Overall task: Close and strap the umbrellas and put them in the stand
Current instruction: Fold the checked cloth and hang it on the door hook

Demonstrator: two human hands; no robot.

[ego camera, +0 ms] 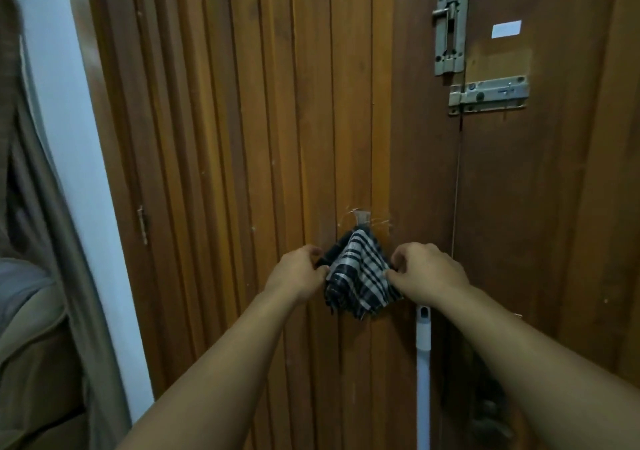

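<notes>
Your left hand [298, 271] and right hand [427, 273] pinch opposite edges of the checked umbrella [358, 276], which hangs from a hook [362, 216] on the wooden door [242, 137]. A white pole [423, 363] stands just right, nearer you.

Both forearms are bare to the frame's edge, left hand [297, 269] and right hand [426, 273] ungloved.

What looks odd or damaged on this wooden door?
The adhesive hook holding the checked umbrella sits among peeling tape. Above the horizontal latch, a paler rectangular patch suggests something was removed.
</notes>
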